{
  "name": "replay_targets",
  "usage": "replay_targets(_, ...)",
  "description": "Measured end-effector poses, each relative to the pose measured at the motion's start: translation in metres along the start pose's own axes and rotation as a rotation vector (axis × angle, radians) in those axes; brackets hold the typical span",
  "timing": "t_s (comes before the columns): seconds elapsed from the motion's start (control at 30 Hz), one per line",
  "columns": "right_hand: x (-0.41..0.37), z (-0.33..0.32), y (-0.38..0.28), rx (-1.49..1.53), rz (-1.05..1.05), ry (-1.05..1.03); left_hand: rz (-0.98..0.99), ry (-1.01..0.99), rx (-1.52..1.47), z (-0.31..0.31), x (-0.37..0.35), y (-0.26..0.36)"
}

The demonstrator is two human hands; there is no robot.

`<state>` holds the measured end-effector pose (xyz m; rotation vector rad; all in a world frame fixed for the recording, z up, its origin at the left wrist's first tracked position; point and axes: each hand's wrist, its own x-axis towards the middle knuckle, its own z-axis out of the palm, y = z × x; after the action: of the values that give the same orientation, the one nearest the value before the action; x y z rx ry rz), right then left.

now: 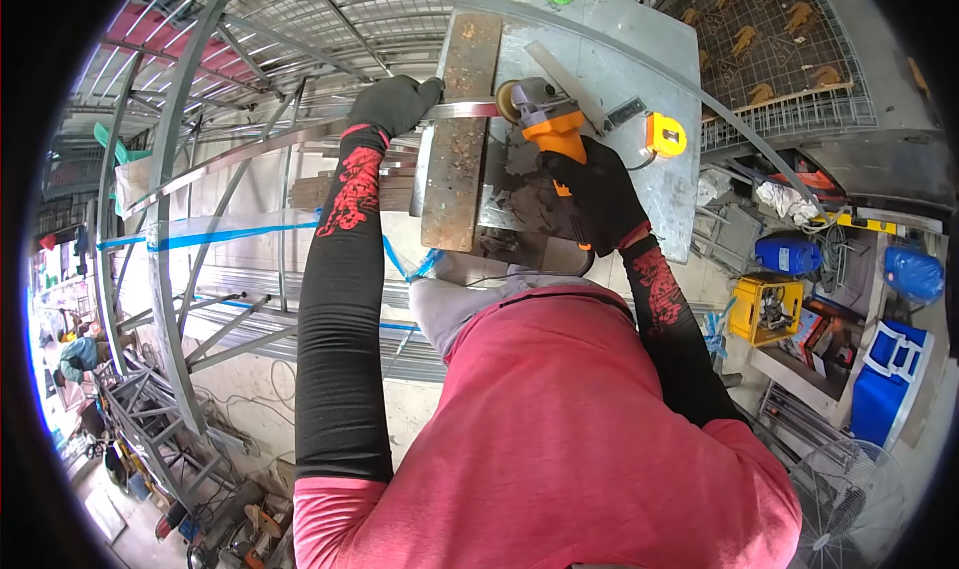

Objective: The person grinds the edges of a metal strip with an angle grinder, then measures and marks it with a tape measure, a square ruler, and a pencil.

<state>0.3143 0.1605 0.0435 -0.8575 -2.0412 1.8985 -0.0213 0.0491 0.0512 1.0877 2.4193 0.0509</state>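
My left hand (397, 106), in a dark glove, is closed on a long flat metal strip (240, 151) that runs from the lower left onto a rusty steel plate (462, 159). In my right hand (597, 191), gloved in black, is an orange and grey angle grinder (555, 129). The grinder's disc touches or nearly touches the strip's right end; the exact contact is too small to tell. A metal square (571, 87) lies on the grey worktable (654, 59), with a yellow tape measure (664, 134) to its right.
Metal frame posts (180, 99) stand at the left, with blue tape (230, 234) across them. At the right are a yellow crate (764, 309), a blue bag (892, 381) and a fan (834, 504). A curved metal bar (689, 79) crosses the table. A person (80, 354) is at the far left.
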Motion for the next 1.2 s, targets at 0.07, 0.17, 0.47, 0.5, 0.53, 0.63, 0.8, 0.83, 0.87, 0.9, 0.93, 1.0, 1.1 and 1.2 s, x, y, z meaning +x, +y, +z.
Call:
replay_targets(0.07,0.001,0.003,0.0,0.036,0.027,0.011,0.018,0.05,-0.004,0.006,0.003,-0.004)
replay_targets(0.17,0.001,0.006,-0.007,0.018,0.015,0.015,0.024,0.039,-0.002,0.004,0.004,-0.003)
replay_targets(0.47,-0.014,0.002,0.01,-0.05,-0.02,0.064,0.054,0.038,-0.001,0.006,0.007,-0.005)
replay_targets(0.5,-0.019,0.001,0.009,-0.049,-0.019,0.065,0.102,0.094,0.002,0.01,0.009,-0.008)
replay_targets(0.53,-0.025,0.001,0.008,-0.087,-0.032,0.084,0.104,0.094,0.005,0.012,0.012,-0.011)
replay_targets(0.63,-0.032,-0.004,0.016,-0.06,-0.043,0.112,0.033,0.062,-0.011,0.012,0.015,-0.01)
replay_targets(0.8,-0.026,-0.017,0.033,-0.056,-0.14,0.098,0.08,0.17,-0.062,0.018,-0.018,-0.007)
replay_targets(0.83,-0.024,-0.019,0.032,0.035,-0.046,0.084,0.125,0.249,-0.084,0.023,-0.024,-0.009)
replay_targets(0.87,-0.021,-0.021,0.03,0.125,0.048,0.068,0.207,0.291,-0.144,0.027,-0.031,-0.013)
replay_targets(0.9,-0.018,-0.022,0.031,0.126,0.047,0.068,0.207,0.292,-0.142,0.028,-0.032,-0.017)
replay_targets(0.93,-0.013,-0.023,0.032,0.122,0.045,0.061,0.336,0.345,-0.149,0.029,-0.033,-0.02)
replay_targets(1.0,-0.006,-0.023,0.033,0.116,0.042,0.046,0.459,0.401,-0.157,0.034,-0.036,-0.025)
replay_targets(1.1,0.004,-0.021,0.03,0.102,0.041,0.04,0.542,0.579,-0.224,0.045,-0.044,-0.03)
replay_targets(1.2,0.008,-0.019,0.028,0.089,0.0,0.034,0.564,0.794,-0.093,0.063,-0.056,-0.028)
